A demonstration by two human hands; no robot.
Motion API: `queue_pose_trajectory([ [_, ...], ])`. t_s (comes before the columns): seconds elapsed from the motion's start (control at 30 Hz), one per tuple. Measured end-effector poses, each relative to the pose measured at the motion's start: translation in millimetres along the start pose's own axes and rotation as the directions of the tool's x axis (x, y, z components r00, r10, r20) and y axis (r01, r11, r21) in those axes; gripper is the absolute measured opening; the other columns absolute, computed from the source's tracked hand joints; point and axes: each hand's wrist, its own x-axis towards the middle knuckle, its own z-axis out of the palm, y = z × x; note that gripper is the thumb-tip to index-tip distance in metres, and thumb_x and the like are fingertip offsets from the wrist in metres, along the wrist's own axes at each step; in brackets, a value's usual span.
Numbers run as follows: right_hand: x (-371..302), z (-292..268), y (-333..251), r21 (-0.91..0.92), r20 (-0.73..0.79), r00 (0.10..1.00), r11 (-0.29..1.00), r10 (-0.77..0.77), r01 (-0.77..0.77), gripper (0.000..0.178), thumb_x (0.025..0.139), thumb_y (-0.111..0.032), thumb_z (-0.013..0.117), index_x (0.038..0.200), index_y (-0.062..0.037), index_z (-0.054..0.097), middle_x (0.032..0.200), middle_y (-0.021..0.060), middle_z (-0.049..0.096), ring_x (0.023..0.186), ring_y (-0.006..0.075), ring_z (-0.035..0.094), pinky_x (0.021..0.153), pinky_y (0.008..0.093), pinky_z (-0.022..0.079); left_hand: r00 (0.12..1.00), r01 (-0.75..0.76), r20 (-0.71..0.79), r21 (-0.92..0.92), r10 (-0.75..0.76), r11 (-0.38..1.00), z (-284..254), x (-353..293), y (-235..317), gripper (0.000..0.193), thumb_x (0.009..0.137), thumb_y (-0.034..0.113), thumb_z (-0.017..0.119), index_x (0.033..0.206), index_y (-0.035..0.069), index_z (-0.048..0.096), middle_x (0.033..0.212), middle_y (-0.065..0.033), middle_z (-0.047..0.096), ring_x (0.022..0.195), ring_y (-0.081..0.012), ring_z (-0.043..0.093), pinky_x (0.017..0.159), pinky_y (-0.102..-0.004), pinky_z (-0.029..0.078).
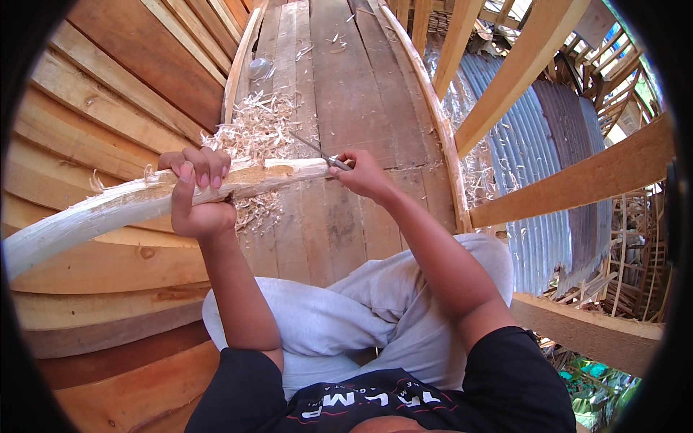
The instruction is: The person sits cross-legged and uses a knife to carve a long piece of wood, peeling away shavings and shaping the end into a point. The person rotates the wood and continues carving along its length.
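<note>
A long, pale, peeled wooden pole [108, 209] runs from the left edge to the middle of the view, curving in the wide picture. My left hand [198, 195] is wrapped round it, fingers over the top and thumb up on the near side. At the pole's right end, my right hand [359, 173] grips the handle of a knife [312, 146]. Its thin dark blade points away and to the left, just beyond the pole's end. Thin curls of wood stand up from the pole left of my left hand.
A heap of wood shavings [263, 119] lies on the plank floor [354, 94] beyond the pole. A small clear container [260, 68] sits farther back. Stacked boards [108, 94] line the left. On the right are wooden rails [570, 173] and corrugated metal sheets [527, 137] below.
</note>
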Motion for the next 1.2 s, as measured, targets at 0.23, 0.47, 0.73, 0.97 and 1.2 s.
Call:
queue_pose_trajectory([
  [0.23, -12.2, 19.5, -21.9, -0.196, -0.124, 0.966, 0.949, 0.228, -0.249, 0.06, 0.097, -0.04, 0.024, 0.103, 0.0021, 0.066, 0.105, 0.0273, 0.064, 0.104, 0.0425, 0.059, 0.09, 0.0498, 0.045, 0.998, -0.019, 0.062, -0.033, 0.021, 0.999, -2.3, -4.3, -2.8, 0.018, 0.075, 0.01, 0.054, 0.082, 0.013, 0.038, 0.061, -0.001, 0.035, 0.055, -0.0128, 0.035, 0.059, -0.0317, 0.033],
  [0.47, 23.6, -11.1, 70.7, -0.468, -0.039, 0.995, 0.878, 0.094, -0.101, 0.047, 0.094, -0.028, 0.031, 0.104, 0.0035, 0.065, 0.112, 0.031, 0.06, 0.107, 0.0447, 0.057, 0.094, 0.0509, 0.043, 0.996, -0.025, 0.085, -0.025, 0.027, 0.999, 23.4, -11.7, -5.7, 0.023, 0.067, 0.003, 0.05, 0.084, 0.01, 0.037, 0.062, -0.0033, 0.035, 0.054, -0.0135, 0.036, 0.059, -0.0316, 0.033],
  [0.73, 1.2, 18.1, -4.7, -0.172, -0.11, 0.993, 0.984, 0.033, -0.052, 0.049, 0.092, -0.028, 0.03, 0.091, 0.0119, 0.06, 0.097, 0.0348, 0.061, 0.096, 0.0458, 0.061, 0.083, 0.0495, 0.046, 0.989, -0.016, 0.151, 0.013, 0.014, 1.0, 13.6, -16.7, -0.3, 0.023, 0.064, 0.006, 0.049, 0.083, 0.012, 0.036, 0.063, -0.0021, 0.034, 0.055, -0.0132, 0.035, 0.06, -0.0313, 0.032],
  [0.97, -11.0, 12.6, -27.0, -0.201, -0.091, 0.988, 0.969, 0.128, -0.144, 0.039, 0.09, -0.02, 0.037, 0.095, 0.0084, 0.063, 0.101, 0.0313, 0.062, 0.099, 0.0429, 0.062, 0.085, 0.0474, 0.048, 0.989, -0.015, 0.144, -0.054, 0.023, 0.998, 10.0, -12.2, -0.5, 0.025, 0.062, 0.0, 0.047, 0.082, 0.01, 0.035, 0.062, -0.0041, 0.035, 0.054, -0.0139, 0.036, 0.058, -0.0318, 0.032],
  [1.2, 6.5, -8.1, 23.9, -0.248, -0.023, 0.976, 0.944, 0.217, -0.215, 0.048, 0.091, -0.025, 0.032, 0.09, 0.0124, 0.062, 0.099, 0.0339, 0.061, 0.096, 0.0478, 0.06, 0.085, 0.0495, 0.047, 0.99, -0.017, 0.142, -0.02, 0.019, 1.0, 14.7, -15.3, 0.4, 0.024, 0.063, 0.004, 0.049, 0.081, 0.012, 0.034, 0.062, -0.0014, 0.034, 0.054, -0.0124, 0.034, 0.058, -0.0301, 0.031],
])
